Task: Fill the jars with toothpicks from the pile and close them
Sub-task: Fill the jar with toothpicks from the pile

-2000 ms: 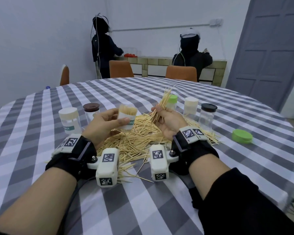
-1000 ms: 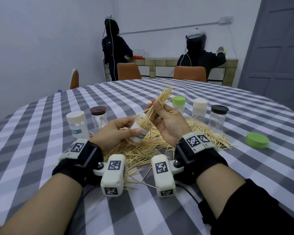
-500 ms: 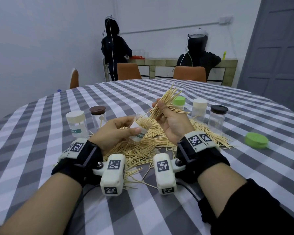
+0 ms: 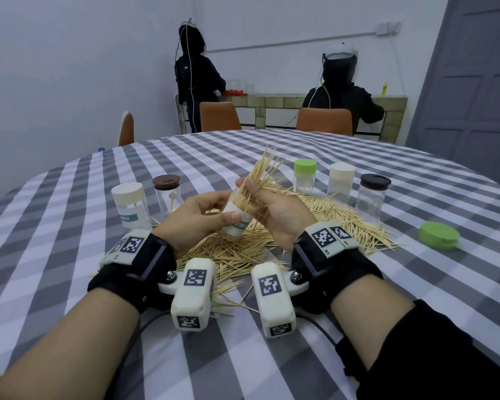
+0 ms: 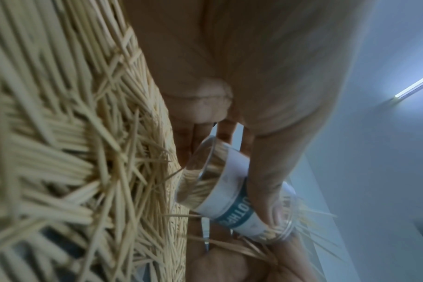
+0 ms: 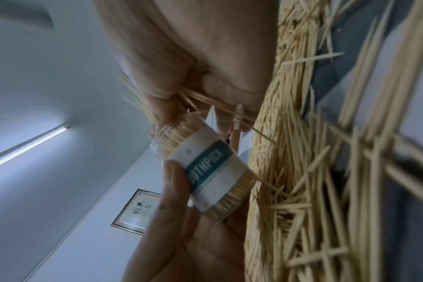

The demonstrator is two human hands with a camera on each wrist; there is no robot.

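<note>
The left hand (image 4: pixel 195 219) curls its thumb and fingers round a clear toothpick jar (image 4: pixel 237 216) with a white and teal label, tilted with its mouth toward one o'clock above the toothpick pile (image 4: pixel 274 229). The right hand (image 4: pixel 277 215) pinches a bundle of toothpicks (image 4: pixel 261 176) between thumb and fingers, its lower ends at the jar mouth and its upper ends fanning toward twelve o'clock. The jar already looks packed nearly to the rim.

The toothpicks are likely light, stiff and sharp-tipped, and splay apart unless squeezed near the middle, so a tight pinch low on the bundle should steer them in. The jar seems light, smooth plastic; a grip round the labelled waist suits it. Its loose green lid (image 4: pixel 439 235) lies at three o'clock on the counter.

The counter (image 4: pixel 70 226) is round under a grey and white checked cloth. Capped jars stand at ten o'clock, a cream-lidded jar (image 4: pixel 130 206) and a brown-lidded jar (image 4: pixel 168 192), and at one to two o'clock a green-lidded jar (image 4: pixel 305 176), another cream one (image 4: pixel 341 183) and a dark-lidded jar (image 4: pixel 373 194). Beyond, orange chairs (image 4: pixel 220 116), two people in dark clothes at a tiled bench, pale walls and a grey door (image 4: pixel 474 67).
</note>
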